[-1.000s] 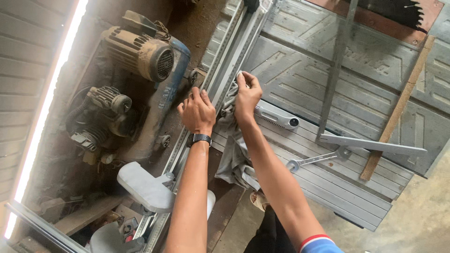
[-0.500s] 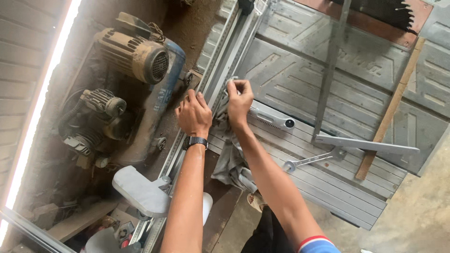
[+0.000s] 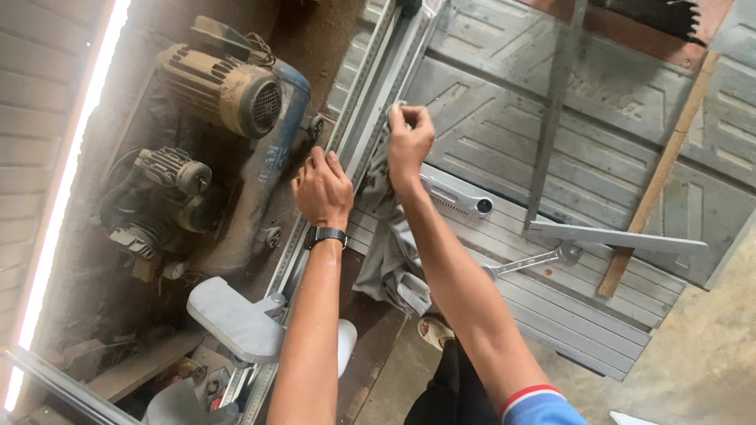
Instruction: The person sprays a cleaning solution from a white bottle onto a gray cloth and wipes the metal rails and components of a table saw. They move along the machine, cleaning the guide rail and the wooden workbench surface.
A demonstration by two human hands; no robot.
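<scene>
My left hand (image 3: 323, 189), with a dark watch on the wrist, grips the long grey metal rail (image 3: 370, 86) along the edge of the saw table (image 3: 504, 134). My right hand (image 3: 408, 140) is closed on a grey rag (image 3: 387, 252) and presses it against the rail a little farther up. The rag hangs down over the table's edge below my hands. A short metal handle (image 3: 457, 197) lies just right of my right forearm.
An air compressor with a motor (image 3: 228, 90) and pump (image 3: 165, 189) sits on the dusty floor at left. A wooden strip (image 3: 654, 189), metal bars (image 3: 618, 236) and a wrench (image 3: 528, 262) lie on the table. A saw blade (image 3: 654, 16) shows at top right.
My right hand has slid the rag farther up the rail. My left hand has followed along the rail's edge. The view has shifted slightly.
</scene>
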